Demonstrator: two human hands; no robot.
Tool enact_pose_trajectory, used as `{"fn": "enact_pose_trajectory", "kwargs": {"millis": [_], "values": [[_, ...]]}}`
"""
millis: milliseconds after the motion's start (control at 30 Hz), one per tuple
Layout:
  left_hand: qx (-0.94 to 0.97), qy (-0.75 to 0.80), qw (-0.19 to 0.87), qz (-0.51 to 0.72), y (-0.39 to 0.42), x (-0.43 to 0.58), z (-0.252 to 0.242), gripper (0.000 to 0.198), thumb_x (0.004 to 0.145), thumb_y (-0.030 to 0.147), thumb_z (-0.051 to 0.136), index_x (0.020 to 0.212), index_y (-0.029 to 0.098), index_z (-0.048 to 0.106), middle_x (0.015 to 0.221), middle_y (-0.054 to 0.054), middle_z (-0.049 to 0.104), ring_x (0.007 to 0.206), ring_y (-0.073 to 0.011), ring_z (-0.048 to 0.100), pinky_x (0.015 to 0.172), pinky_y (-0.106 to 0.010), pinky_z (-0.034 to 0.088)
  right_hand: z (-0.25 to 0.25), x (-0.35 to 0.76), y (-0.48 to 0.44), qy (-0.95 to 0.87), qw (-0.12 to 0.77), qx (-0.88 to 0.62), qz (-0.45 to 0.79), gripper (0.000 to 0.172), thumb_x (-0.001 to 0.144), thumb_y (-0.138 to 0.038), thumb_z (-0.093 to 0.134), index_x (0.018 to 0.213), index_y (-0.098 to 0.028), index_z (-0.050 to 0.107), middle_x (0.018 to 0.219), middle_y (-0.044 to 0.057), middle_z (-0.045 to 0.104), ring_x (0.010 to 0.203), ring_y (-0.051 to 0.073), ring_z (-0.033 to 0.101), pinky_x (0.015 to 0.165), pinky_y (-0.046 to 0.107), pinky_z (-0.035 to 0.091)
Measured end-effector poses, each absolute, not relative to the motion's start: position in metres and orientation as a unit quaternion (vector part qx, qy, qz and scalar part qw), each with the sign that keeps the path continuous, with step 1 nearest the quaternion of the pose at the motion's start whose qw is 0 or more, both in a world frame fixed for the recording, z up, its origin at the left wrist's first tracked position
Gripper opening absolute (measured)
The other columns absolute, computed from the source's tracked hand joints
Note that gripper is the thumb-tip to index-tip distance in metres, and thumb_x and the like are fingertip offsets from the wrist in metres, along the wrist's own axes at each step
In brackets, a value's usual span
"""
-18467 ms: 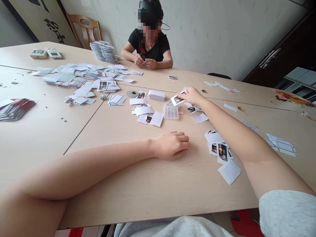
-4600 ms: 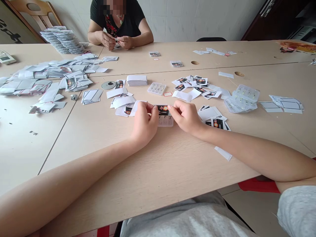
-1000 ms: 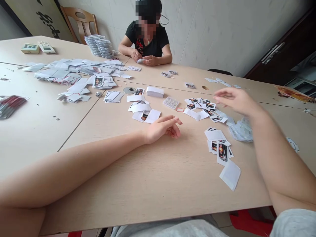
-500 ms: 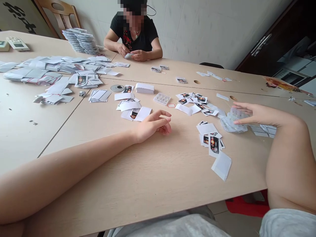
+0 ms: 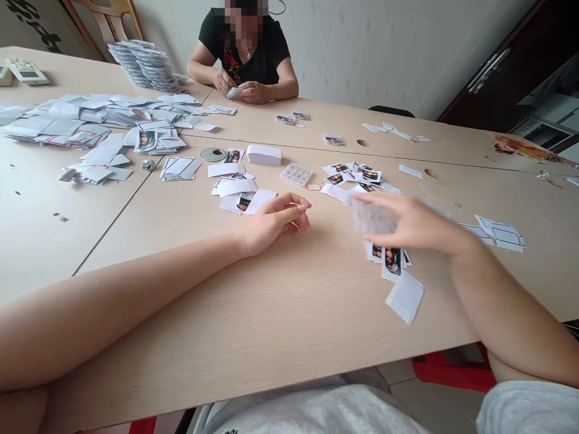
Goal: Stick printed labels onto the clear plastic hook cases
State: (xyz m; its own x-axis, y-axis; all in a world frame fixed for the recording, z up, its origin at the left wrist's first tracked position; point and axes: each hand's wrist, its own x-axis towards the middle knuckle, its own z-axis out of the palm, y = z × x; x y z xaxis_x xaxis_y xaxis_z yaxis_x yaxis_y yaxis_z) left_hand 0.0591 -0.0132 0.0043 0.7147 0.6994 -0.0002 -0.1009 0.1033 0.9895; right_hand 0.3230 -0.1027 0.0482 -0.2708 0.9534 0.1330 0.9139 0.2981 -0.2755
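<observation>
1. Head view: the right hand [image 5: 418, 226] grasps a translucent plastic box [image 5: 373, 218], which is blurred, so its contents cannot be made out.
2. The box lies between the thumb, along its near edge, and the extended fingers, along its far edge; most of it juts out to the left of the palm.
3. It is above the table [image 5: 271, 313], in front of a spread of printed labels [image 5: 392, 262] and just short of a looser heap of cards [image 5: 357, 175].
4. The left hand [image 5: 274, 224] rests on the table with its fingers slack and half curled, the thumb lying alongside; they look released, though the palm is hidden.
5. Bare tabletop separates the left fingertips from the held box.
6. Just beyond the left hand sits a compartmented box [image 5: 296, 175], flat on the table, with a red-edged tag [image 5: 313, 187] beside it.
7. White slips [image 5: 239, 187] lie close to the left knuckles, and a stack of folded white papers [image 5: 264, 155] stands behind them.
8. Across the table, a person in a black top [image 5: 251, 57] holds a small pale item [image 5: 234, 93] in both hands.
</observation>
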Motion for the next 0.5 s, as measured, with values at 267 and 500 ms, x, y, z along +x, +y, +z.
{"fn": "enact_pose_trajectory", "kwargs": {"millis": [267,500], "values": [[0.737,0.351,0.435,0.38,-0.02,0.055,-0.002,0.027,0.082,0.033,0.055,0.103,0.019,0.044,0.096,-0.004,0.055,0.08,-0.014,0.054,0.065,-0.028,0.044,0.042,0.31,-0.105,-0.823,0.056,-0.564,0.043,0.052,0.087,-0.05,0.046,0.135,-0.028,0.046,0.148,0.005,0.033,0.135,0.031,0.031,0.105,0.048,0.035],[0.938,0.249,0.112,0.212,-0.039,0.049,0.005,0.043,0.076,0.053,0.053,0.096,0.015,0.049,0.095,-0.009,0.056,0.086,-0.0234,0.05,0.078,-0.041,0.041,0.059,0.347,-0.118,-0.773,-0.046,-0.62,0.127,0.034,0.079,-0.05,0.057,0.107,-0.03,0.059,0.118,0.005,0.057,0.106,0.029,0.055,0.078,0.039,0.05]]}}
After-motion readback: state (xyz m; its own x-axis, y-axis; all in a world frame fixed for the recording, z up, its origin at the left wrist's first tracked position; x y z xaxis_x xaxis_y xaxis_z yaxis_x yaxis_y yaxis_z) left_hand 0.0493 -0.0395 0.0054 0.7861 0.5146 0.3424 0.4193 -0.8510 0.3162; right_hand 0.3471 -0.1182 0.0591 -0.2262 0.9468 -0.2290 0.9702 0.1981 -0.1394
